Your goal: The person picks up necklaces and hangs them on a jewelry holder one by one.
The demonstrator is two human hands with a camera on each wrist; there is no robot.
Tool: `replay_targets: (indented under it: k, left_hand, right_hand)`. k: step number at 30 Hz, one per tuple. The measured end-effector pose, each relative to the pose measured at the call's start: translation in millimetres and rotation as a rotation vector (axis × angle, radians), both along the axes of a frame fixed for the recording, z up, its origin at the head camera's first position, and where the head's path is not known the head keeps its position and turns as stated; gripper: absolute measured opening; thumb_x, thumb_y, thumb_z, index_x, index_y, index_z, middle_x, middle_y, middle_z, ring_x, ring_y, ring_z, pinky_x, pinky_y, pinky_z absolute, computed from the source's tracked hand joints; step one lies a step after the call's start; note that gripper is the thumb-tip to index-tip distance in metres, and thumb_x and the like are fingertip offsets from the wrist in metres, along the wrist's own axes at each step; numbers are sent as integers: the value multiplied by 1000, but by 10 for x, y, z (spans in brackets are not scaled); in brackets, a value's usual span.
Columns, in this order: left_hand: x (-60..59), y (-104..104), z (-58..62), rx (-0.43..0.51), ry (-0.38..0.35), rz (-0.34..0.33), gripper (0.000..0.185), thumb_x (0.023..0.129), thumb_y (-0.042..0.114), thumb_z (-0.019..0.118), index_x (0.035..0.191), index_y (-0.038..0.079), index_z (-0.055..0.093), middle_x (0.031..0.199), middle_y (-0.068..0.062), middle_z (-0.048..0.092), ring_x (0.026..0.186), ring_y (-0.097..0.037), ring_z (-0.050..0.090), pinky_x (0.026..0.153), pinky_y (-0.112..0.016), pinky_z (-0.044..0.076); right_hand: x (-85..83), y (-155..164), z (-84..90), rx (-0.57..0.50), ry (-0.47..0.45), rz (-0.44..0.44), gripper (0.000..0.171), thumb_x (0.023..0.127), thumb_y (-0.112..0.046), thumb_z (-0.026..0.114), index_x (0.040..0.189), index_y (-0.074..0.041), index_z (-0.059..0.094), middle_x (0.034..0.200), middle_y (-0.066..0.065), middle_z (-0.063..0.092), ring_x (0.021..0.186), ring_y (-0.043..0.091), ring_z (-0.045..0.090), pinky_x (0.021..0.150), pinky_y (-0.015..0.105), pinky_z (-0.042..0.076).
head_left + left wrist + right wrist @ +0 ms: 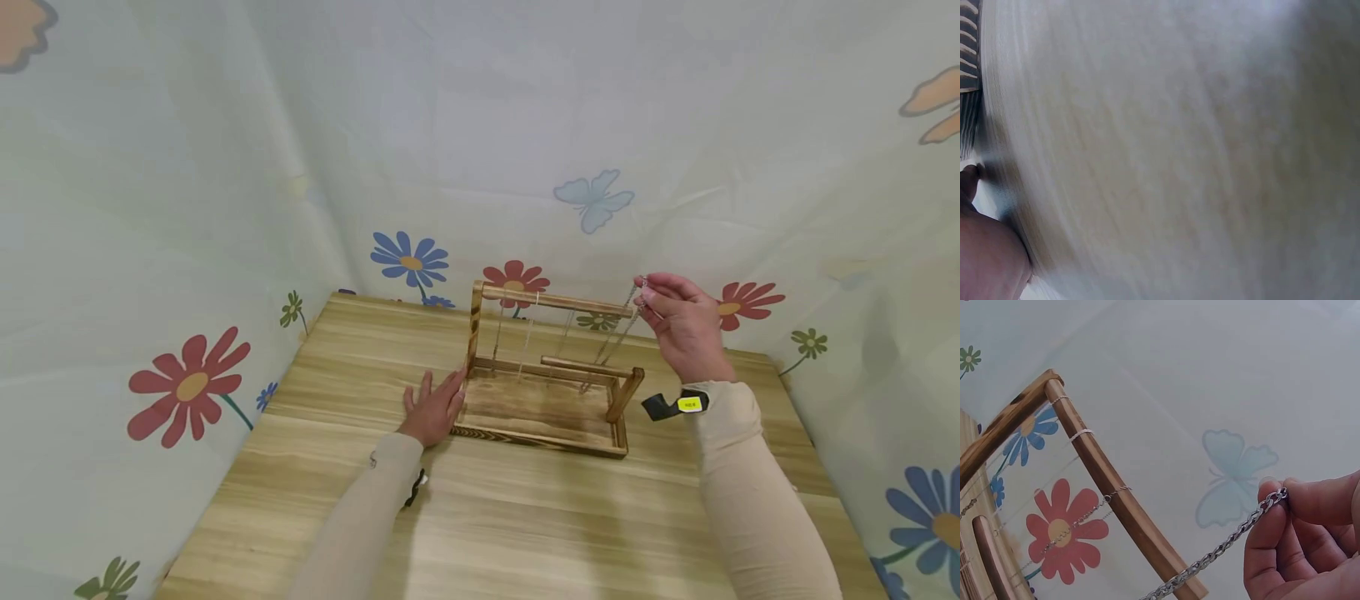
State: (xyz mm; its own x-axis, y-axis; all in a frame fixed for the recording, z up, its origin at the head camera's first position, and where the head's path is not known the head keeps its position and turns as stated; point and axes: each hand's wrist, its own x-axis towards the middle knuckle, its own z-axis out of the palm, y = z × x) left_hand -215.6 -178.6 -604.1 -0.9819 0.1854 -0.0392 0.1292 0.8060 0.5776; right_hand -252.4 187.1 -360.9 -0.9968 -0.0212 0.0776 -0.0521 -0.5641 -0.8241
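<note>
A brown wooden jewelry stand [476, 329] with a tray base stands on the table. My right hand [686, 325] is raised by the free right end of its upper bar [555, 298]. Thumb and fingertips pinch a silver chain necklace [1216, 550], which slopes down past the bar end in the right wrist view. Whether the necklace touches the bar is unclear. Flat on the table, my left hand [435, 410] has its fingers extended against the stand's left end. The left wrist view shows only part of that hand [991, 256] and the stand's striped wooden edge [969, 50].
Several thin chains [498, 333] hang from the upper bar above the tray floor [525, 404]. A shorter, lower bar [588, 367] rises from the stand's right side. The wooden table [337, 358] meets a flower-printed cloth wall [465, 217] behind and at both sides.
</note>
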Motion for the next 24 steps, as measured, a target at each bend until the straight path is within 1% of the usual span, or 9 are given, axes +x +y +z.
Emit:
replay_targets:
  k: [5, 9, 12, 16, 19, 24]
  left_hand:
    - [7, 3, 9, 7, -1, -5, 51, 109, 44, 28, 159, 35, 21, 162, 6, 28, 151, -41, 2, 112, -70, -3]
    - [2, 2, 0, 5, 12, 3, 51, 109, 43, 29, 159, 35, 22, 162, 5, 29, 150, -42, 3, 111, -70, -2]
    - [7, -6, 0, 6, 20, 12, 50, 109, 42, 29, 159, 35, 23, 161, 5, 31, 150, -42, 3, 111, -70, -2]
    - [22, -4, 17, 8, 3, 12, 51, 109, 43, 29, 159, 35, 23, 161, 6, 30, 151, -41, 2, 112, -70, -3]
    - [33, 6, 29, 10, -3, 8, 51, 109, 42, 29, 159, 33, 22, 162, 5, 29, 151, -40, 2, 112, -69, -3]
    - [38, 29, 32, 10, 15, 8, 51, 109, 42, 28, 159, 32, 22, 161, 4, 30, 151, -41, 3, 112, -69, -3]
  right_hand:
    - [-4, 72, 14, 2, -21, -26, 17, 89, 11, 66, 102, 2, 72, 100, 12, 75, 83, 22, 72, 74, 28, 59]
    - [-8, 116, 8, 4, -22, -19, 17, 90, 10, 65, 102, 0, 72, 101, 11, 74, 83, 21, 72, 74, 28, 59]
    - [-19, 130, -20, -8, -30, -6, 18, 90, 9, 64, 103, 0, 72, 102, 12, 74, 84, 20, 72, 73, 28, 59]
    - [-40, 139, -71, -10, -52, 1, 18, 91, 9, 64, 103, -1, 72, 103, 12, 74, 84, 20, 71, 72, 27, 59]
    - [-65, 141, -108, 5, -67, -3, 18, 91, 8, 65, 104, -2, 71, 104, 11, 74, 85, 20, 71, 73, 27, 58]
    - [-118, 153, -165, 31, -97, 0, 19, 91, 7, 65, 107, -2, 70, 106, 10, 73, 85, 21, 71, 74, 27, 58]
